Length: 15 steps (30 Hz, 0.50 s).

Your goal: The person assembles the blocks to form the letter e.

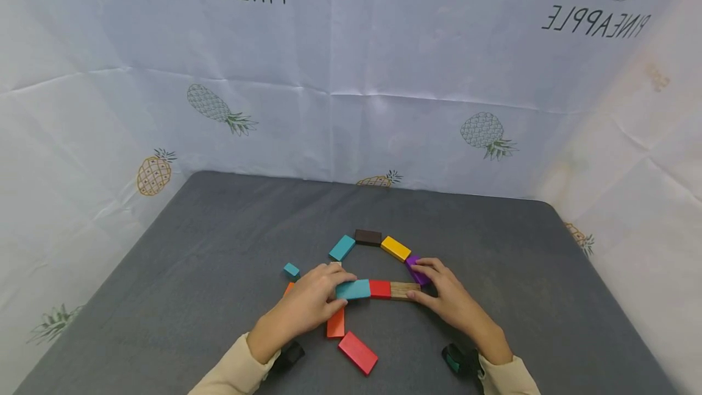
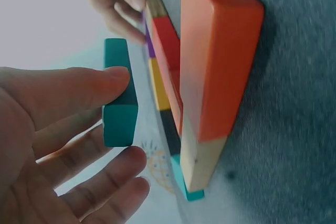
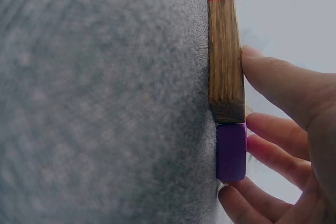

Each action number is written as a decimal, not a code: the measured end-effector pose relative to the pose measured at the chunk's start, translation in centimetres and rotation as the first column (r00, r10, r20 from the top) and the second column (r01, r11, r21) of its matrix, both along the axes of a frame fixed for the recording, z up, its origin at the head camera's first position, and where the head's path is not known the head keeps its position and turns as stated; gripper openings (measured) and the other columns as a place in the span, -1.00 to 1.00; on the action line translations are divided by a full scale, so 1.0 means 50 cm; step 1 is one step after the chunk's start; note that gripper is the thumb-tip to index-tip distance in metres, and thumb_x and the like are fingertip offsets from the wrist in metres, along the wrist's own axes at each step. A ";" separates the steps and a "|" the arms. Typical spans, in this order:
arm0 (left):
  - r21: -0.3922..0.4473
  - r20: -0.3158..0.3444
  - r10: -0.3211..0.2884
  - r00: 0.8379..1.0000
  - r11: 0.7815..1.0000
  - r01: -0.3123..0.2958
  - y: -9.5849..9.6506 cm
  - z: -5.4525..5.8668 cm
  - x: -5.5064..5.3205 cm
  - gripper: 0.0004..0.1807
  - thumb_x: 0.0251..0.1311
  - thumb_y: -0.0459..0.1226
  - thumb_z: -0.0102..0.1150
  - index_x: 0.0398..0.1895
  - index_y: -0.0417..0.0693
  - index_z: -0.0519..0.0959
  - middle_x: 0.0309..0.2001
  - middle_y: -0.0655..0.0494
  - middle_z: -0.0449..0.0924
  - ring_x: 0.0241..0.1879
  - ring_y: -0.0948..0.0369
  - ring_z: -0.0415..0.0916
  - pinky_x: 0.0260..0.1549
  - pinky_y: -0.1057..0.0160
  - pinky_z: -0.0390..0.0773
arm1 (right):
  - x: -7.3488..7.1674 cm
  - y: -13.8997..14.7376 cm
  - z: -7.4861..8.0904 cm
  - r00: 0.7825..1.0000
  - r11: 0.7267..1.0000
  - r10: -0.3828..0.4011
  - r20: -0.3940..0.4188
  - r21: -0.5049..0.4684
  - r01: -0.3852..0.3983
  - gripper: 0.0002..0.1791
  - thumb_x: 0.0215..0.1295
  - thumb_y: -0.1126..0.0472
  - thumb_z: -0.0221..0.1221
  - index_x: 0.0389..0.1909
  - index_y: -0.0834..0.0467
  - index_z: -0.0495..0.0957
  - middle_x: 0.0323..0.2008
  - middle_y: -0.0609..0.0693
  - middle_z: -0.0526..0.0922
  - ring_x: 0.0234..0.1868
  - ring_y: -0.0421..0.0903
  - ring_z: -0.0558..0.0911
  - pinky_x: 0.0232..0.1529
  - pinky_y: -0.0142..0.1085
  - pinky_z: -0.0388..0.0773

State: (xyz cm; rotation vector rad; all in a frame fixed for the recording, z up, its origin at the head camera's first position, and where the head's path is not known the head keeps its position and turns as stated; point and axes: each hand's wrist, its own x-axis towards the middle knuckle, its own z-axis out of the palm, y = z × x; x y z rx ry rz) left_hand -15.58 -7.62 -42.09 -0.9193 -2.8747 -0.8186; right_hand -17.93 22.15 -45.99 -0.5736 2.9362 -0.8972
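Observation:
My left hand [image 1: 309, 297] pinches a teal block [image 2: 121, 124] between thumb and fingers. In the left wrist view this block is raised off the tabletop, with a gap between it and the row of blocks. From the head view it appears in line with a red block [image 1: 380, 289] and a wood-grain block [image 3: 226, 51], which lie end to end. My right hand [image 1: 455, 300] has its thumb against the wood-grain block and its bent fingers around the purple block [image 3: 231, 153]. Those two blocks meet at one end.
A curve of blocks runs behind the hands: teal [image 1: 342, 247], dark brown [image 1: 368, 237] and yellow [image 1: 396, 248]. An orange block [image 1: 336, 323] and a coral-red block [image 1: 358, 353] lie in front. One small teal block [image 1: 292, 270] sits left, on the grey tabletop [image 1: 247, 224].

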 end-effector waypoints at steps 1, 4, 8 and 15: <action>-0.003 -0.002 -0.009 1.000 1.000 0.009 0.003 0.000 0.002 -0.58 0.11 -0.32 0.43 0.08 -0.08 0.64 -0.03 0.13 0.60 -0.25 0.30 0.42 -0.22 0.36 0.52 | 0.000 0.000 0.000 1.000 1.000 -0.001 -0.002 0.001 0.001 -0.41 0.24 0.04 0.34 0.23 0.24 0.52 0.23 0.14 0.46 0.25 0.18 0.46 0.24 0.15 0.43; -0.023 0.010 -0.034 0.999 0.999 0.035 0.011 0.001 0.009 -0.57 0.11 -0.29 0.43 0.09 -0.06 0.63 -0.04 0.15 0.60 -0.12 0.25 0.51 -0.07 0.27 0.59 | 0.000 0.001 0.000 1.000 1.000 0.000 -0.007 -0.002 0.000 -0.41 0.24 0.04 0.34 0.22 0.24 0.52 0.22 0.13 0.46 0.25 0.17 0.46 0.24 0.15 0.44; -0.041 0.031 -0.074 0.997 0.996 0.075 0.022 0.001 0.019 -0.56 0.12 -0.26 0.43 0.11 -0.02 0.63 -0.02 0.17 0.60 -0.07 0.26 0.52 -0.02 0.26 0.59 | 0.001 0.002 -0.001 1.000 1.000 0.005 -0.009 -0.005 -0.005 -0.41 0.24 0.04 0.34 0.22 0.24 0.52 0.22 0.14 0.46 0.24 0.17 0.47 0.23 0.16 0.44; -0.061 0.025 -0.129 0.991 0.990 0.130 0.045 -0.007 0.035 -0.58 0.14 -0.25 0.42 0.10 0.04 0.63 -0.02 0.23 0.61 -0.03 0.31 0.50 0.02 0.30 0.56 | 0.000 0.000 0.002 1.000 1.000 -0.001 -0.008 -0.007 0.001 -0.42 0.23 0.05 0.35 0.21 0.25 0.53 0.21 0.15 0.47 0.23 0.20 0.47 0.23 0.19 0.43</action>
